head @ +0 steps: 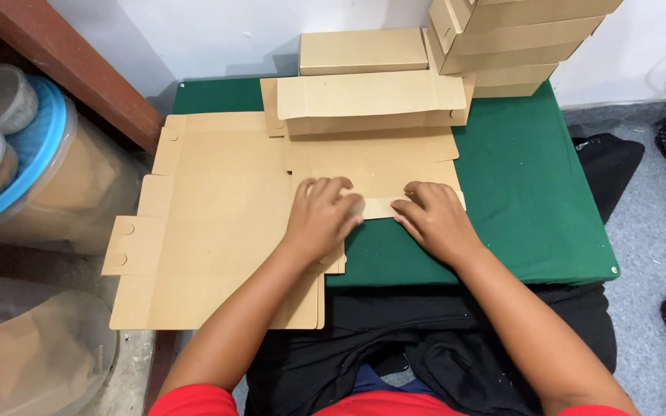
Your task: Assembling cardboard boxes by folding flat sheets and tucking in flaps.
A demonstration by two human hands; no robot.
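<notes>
Head view: left hand (319, 217) and right hand (435, 220), fingers curled, press the near flap of a half-folded box blank (371, 158) at frame centre on the green table (533, 192). Finished boxes (518, 38) stacked upper right; flat blanks (210, 231) remain at left. Plastic tubs (55, 185) at far left, contents unclear.

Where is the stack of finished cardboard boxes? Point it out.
In the head view, the stack of finished boxes stands at the far right corner of the green table, against the white wall, just right of a single closed box.
</notes>
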